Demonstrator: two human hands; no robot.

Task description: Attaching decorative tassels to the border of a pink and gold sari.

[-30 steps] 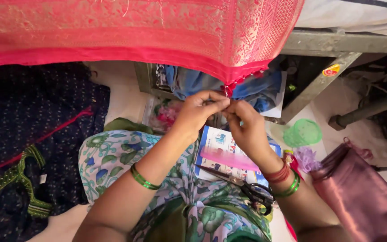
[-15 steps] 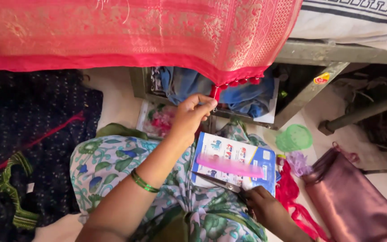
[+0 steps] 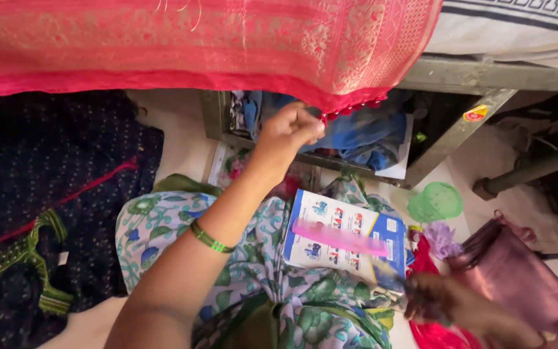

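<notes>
A pink-red woven fabric (image 3: 195,45) with gold patterning hangs across the top of the view. Small red tassels (image 3: 356,108) line its lower edge. My left hand (image 3: 289,132) is raised and pinches that edge just left of the tassels; a green bangle (image 3: 211,238) sits on that forearm. My right hand (image 3: 450,307) is low at the bottom right, blurred, beside a metallic object (image 3: 387,294) at the corner of a blue and white printed card (image 3: 343,239) on my lap. Whether it holds anything is unclear.
A dark navy garment with green trim (image 3: 40,213) lies at the left. A maroon satin bag (image 3: 531,291), a green net pouch (image 3: 435,201) and purple scraps (image 3: 444,239) lie at the right. Blue cloth (image 3: 363,136) sits in a tray under a metal frame (image 3: 466,81).
My right hand left the fabric edge and dropped to the lower right beside my lap. My left hand stays pinched on the edge.
</notes>
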